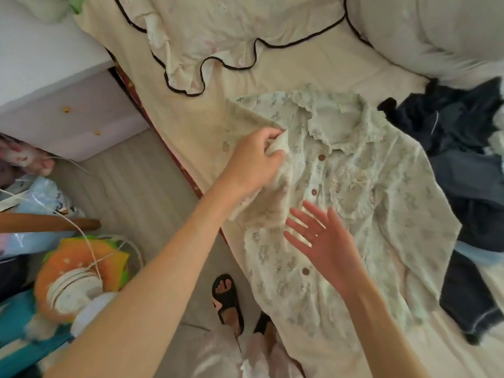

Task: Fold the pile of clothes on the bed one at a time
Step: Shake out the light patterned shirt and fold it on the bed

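Right now the left hand [252, 159] pinches a bunched sleeve of the pale green shirt [354, 192] and holds it up over the shirt's front. At about 5 o'clock from it, the right hand [324, 241] is flat with fingers spread wide, just above the buttons. That shirt lies face up on the bed [286, 69]. At 3 o'clock from the shirt sits a pile of dark clothes [463, 165]. At 11 o'clock lies a cream pillow [218, 31] with black trim.
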Tool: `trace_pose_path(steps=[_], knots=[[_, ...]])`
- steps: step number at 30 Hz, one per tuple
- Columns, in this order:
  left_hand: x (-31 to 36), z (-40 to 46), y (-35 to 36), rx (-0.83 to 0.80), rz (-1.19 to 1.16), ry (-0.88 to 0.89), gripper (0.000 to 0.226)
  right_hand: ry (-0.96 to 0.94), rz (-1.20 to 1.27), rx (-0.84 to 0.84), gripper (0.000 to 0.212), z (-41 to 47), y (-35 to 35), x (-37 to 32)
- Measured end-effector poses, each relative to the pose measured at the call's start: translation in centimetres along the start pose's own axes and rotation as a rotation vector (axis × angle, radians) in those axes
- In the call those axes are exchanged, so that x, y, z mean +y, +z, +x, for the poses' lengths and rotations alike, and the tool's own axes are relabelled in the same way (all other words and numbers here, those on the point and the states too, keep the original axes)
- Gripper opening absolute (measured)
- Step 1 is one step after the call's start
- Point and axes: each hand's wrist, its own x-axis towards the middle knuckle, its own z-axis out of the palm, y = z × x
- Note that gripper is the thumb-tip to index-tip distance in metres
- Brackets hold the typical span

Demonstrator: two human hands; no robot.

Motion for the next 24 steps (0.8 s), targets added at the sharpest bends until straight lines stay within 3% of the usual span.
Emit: trace_pose_path(steps=[2,6,9,13,15,18,20,24], knots=[[0.6,-0.3,5.2,-0.14,0.013,-0.027,0.038,0.0,0.086,0.033,0.059,-1.5,-3.8,-0.7],[-0.5,-1.8,15.3,-0.567,-0.044,-0.204,0.051,0.02,0.239,0.145,0.07,-2.5,-11.0,-1.5],[-2.8,-3.4,20.7,-0.635,-0.106,-0.303,0.055,0.104,0.217,0.247,0.079,-2.2,-15.6,-1.4],[-6.6,-5.1,23.6,-0.522,0.005,-0.32,0.041,0.14,0.081,0.32,0.084,-1.4,-19.9,-1.3],[-8.6,-5.7,23.5,-0.279,0.08,-0.328,0.034,0.132,-0.019,0.314,0.071,-0.7,-21.1,-1.6],[-11.6,-6.7,23.3,0.089,0.043,-0.5,0.022,0.18,-0.24,0.338,0.051,1.2,-21.2,-2.1],[-12.8,-7.4,23.7,0.102,0.031,-0.615,0.023,0.222,-0.343,0.4,0.049,2.7,-20.6,-2.0],[-13.5,-8.1,25.3,0.064,0.041,-0.614,0.035,0.201,-0.35,0.428,0.008,4.4,-20.2,-3.0]])
